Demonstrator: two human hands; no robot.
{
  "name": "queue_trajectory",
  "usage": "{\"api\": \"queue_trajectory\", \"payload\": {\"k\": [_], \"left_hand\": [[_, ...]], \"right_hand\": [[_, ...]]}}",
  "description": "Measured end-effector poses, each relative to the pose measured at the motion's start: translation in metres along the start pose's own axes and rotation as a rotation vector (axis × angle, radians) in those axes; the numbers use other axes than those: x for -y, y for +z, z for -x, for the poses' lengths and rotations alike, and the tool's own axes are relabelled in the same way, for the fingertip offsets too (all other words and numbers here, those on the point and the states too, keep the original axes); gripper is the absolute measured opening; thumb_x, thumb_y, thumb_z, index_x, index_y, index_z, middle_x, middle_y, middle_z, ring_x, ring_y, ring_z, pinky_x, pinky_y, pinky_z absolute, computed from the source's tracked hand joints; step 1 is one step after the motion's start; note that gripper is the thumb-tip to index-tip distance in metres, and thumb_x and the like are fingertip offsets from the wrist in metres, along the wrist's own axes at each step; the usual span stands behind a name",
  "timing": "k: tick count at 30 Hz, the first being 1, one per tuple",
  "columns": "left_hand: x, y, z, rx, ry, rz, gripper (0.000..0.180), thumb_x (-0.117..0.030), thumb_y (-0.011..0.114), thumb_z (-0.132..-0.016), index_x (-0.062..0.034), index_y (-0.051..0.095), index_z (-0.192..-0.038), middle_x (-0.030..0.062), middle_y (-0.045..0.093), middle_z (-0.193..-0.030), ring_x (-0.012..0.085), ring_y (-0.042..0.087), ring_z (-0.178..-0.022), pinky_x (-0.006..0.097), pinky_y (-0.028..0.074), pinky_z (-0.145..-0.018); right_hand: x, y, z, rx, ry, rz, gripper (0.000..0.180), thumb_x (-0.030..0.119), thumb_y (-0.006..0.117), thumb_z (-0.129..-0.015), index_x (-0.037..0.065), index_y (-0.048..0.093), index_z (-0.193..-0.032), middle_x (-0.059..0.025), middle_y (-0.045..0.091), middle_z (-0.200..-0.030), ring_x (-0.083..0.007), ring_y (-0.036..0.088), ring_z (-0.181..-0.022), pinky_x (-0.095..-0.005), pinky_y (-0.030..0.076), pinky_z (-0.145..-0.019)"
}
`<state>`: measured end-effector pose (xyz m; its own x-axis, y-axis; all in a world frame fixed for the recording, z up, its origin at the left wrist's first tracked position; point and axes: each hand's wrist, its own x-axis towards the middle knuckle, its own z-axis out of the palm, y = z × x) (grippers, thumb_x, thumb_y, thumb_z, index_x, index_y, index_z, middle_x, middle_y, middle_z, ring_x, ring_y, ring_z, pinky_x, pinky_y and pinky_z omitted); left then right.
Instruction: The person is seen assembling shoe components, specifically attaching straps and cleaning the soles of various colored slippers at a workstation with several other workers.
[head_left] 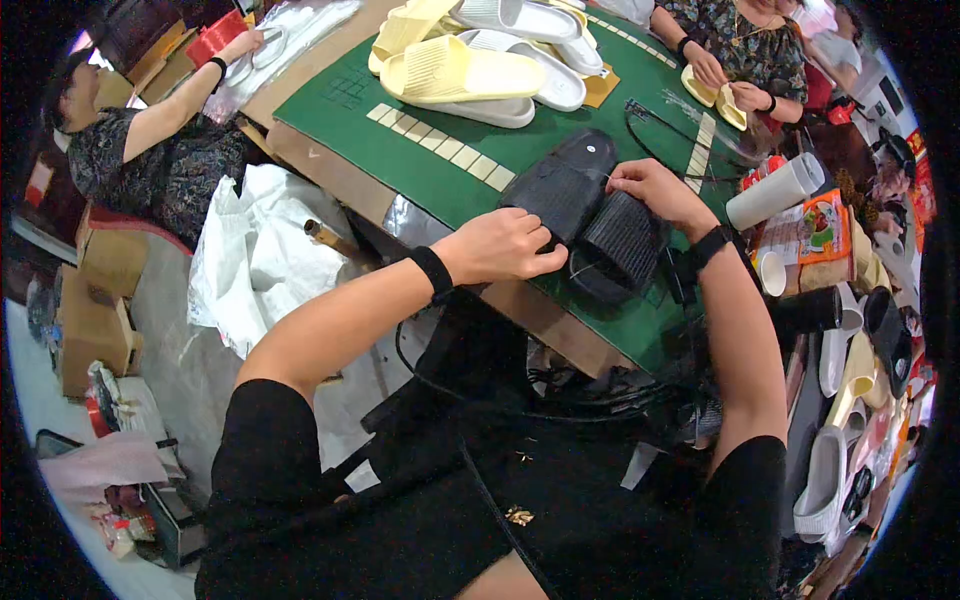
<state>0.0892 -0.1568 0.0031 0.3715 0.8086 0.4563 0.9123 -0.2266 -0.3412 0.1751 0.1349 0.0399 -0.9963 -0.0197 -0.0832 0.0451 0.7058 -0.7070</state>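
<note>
On the green mat lies a pair of black slide sandals, one [565, 180] with its footbed showing and a pale dot near its far end, the other [622, 245] with its ribbed strap toward me. My left hand [507, 245] grips the near left edge of the pair, fingers curled and thumb stretched along it. Above the ribbed strap, my right hand [655, 195] is closed in a pinch on a thin pale strand that runs to the sandals. The strand is too fine to make out well.
Yellow and grey slides [460, 75] are piled at the mat's far side. A white tumbler [775, 190] lies at right, near an orange package [815, 230] and more slides [825, 480]. Two people work nearby. A white sack [265, 250] stands left of the table.
</note>
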Motion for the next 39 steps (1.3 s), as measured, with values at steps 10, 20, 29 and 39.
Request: {"api": "queue_trajectory", "payload": {"k": [10,20,29,39], "left_hand": [[-0.001,0.002,-0.003,-0.020,-0.012,0.093,0.016,-0.014,0.061,-0.075,-0.0082,0.061,-0.090,0.0009,0.055,-0.074,0.0164,0.057,-0.068,0.029,0.049,-0.062],[0.009,-0.023,0.010,-0.108,-0.087,0.082,0.026,-0.012,0.063,-0.073,-0.0080,0.064,-0.099,0.0048,0.062,-0.102,0.0205,0.062,-0.089,0.032,0.054,-0.074],[0.002,-0.012,-0.009,-0.036,0.129,-0.010,0.024,-0.018,0.061,-0.077,-0.0070,0.065,-0.098,0.0073,0.059,-0.118,0.0215,0.054,-0.109,0.031,0.049,-0.082],[0.006,-0.008,-0.013,-0.022,0.103,0.080,0.015,-0.016,0.062,-0.074,-0.0071,0.064,-0.085,0.0082,0.060,-0.116,0.0249,0.055,-0.110,0.034,0.051,-0.086]], "right_hand": [[-0.003,0.003,0.003,-0.039,-0.047,-0.037,0.018,0.016,0.063,-0.091,-0.002,0.067,-0.092,-0.0047,0.068,-0.081,-0.0131,0.059,-0.077,-0.0299,0.048,-0.074],[0.024,-0.009,0.002,0.088,0.185,-0.012,0.015,0.012,0.059,-0.091,0.000,0.067,-0.090,0.0025,0.059,-0.072,-0.0067,0.049,-0.063,-0.0255,0.041,-0.057],[0.026,-0.007,0.002,0.109,0.203,-0.072,0.015,0.013,0.058,-0.094,0.002,0.067,-0.091,0.0054,0.055,-0.069,-0.0048,0.044,-0.056,-0.0244,0.035,-0.049],[0.019,-0.001,0.001,0.042,0.065,-0.010,0.016,0.013,0.058,-0.093,0.000,0.067,-0.091,0.0041,0.059,-0.073,-0.0060,0.047,-0.064,-0.0250,0.038,-0.057]]}}
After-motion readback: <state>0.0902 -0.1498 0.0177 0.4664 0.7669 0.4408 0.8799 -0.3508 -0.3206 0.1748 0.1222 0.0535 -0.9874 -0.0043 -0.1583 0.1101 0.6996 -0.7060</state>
